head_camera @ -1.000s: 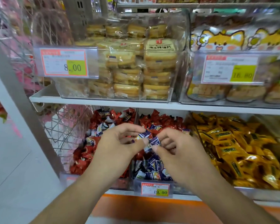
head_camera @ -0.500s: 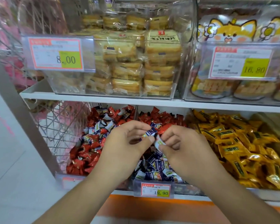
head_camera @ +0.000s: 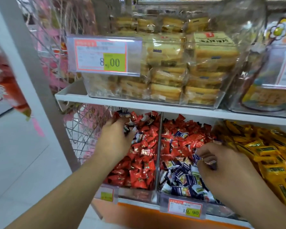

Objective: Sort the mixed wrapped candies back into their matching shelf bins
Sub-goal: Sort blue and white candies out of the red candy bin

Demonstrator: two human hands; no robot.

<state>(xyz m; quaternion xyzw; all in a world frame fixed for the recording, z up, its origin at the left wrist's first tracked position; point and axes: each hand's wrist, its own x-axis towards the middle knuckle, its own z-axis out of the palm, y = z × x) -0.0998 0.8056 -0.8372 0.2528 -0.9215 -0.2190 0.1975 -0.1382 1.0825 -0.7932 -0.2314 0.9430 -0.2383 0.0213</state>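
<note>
On the lower shelf, the left bin (head_camera: pixel 135 195) is heaped with red wrapped candies (head_camera: pixel 142 164), with a few blue-and-white pieces mixed in near its back. The middle bin (head_camera: pixel 163 198) holds red candies at the back and a pile of blue-and-white candies (head_camera: pixel 182 177) at the front; a price tag (head_camera: pixel 185 209) reading 19.90 is clipped to its front wall. To the right, yellow wrapped candies (head_camera: pixel 267 156) fill a third compartment, cut off by the frame edge. On the upper shelf (head_camera: pixel 73 97) stands a clear tub (head_camera: pixel 203 104) stacked with packaged cakes (head_camera: pixel 167 91), carrying an 8.00 price tag (head_camera: pixel 104 55); beside it another clear tub (head_camera: pixel 238 103) shows only partly at the right.

The left hand (head_camera: pixel 116 139) reaches over the back of the left bin, palm down, fingers curled among the wrappers; motion blur hides the fingertips, so whether it grips anything cannot be told. Two small dark-wrapped candies (head_camera: pixel 124 114) show just above it at the shelf's underside, apparently free of the fingers. The right hand (head_camera: pixel 221 169) hovers over the front of the middle bin, fingers bunched together and pinched on a small candy (head_camera: pixel 209 161) with a dark, shiny wrapper, too blurred to tell its kind. A wire rack (head_camera: pixel 82 136) with pink goods stands left of the shelves.
</note>
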